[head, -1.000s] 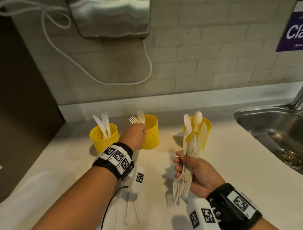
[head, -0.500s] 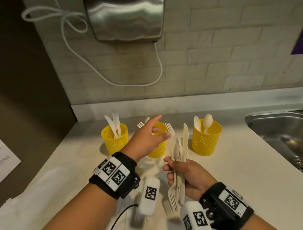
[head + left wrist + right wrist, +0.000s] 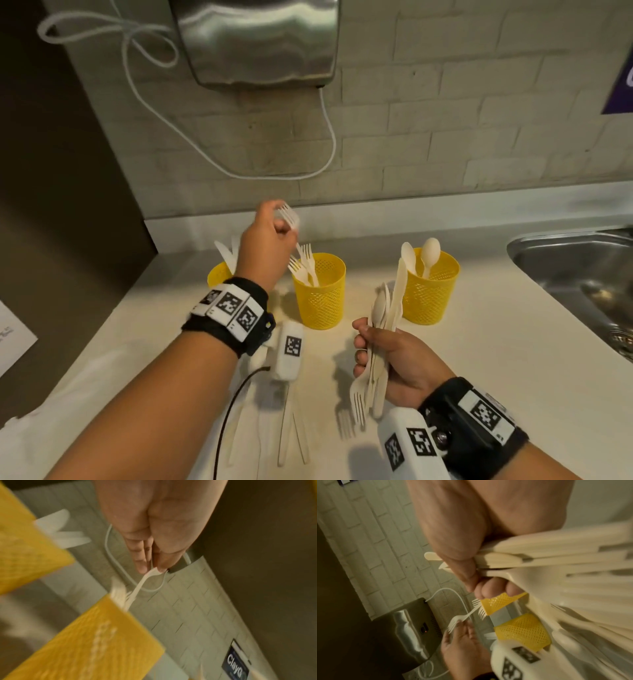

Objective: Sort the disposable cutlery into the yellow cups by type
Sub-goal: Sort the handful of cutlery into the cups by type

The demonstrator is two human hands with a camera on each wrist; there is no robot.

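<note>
Here the left hand (image 3: 265, 245) pinches a fork (image 3: 289, 216) above the middle cup (image 3: 322, 301).

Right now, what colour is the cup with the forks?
Yellow; the fork cup shows best in the head view.

White fork (image 3: 289, 216) above middle yellow cup (image 3: 320, 291) — mixed cutlery bundle (image 3: 380, 342) upright nearby.

The raised left hand (image 3: 265, 246) hides most of the leftmost yellow mesh plastic cup (image 3: 216, 274); the stainless steel sink (image 3: 565, 260) is cut off at the right edge
</note>
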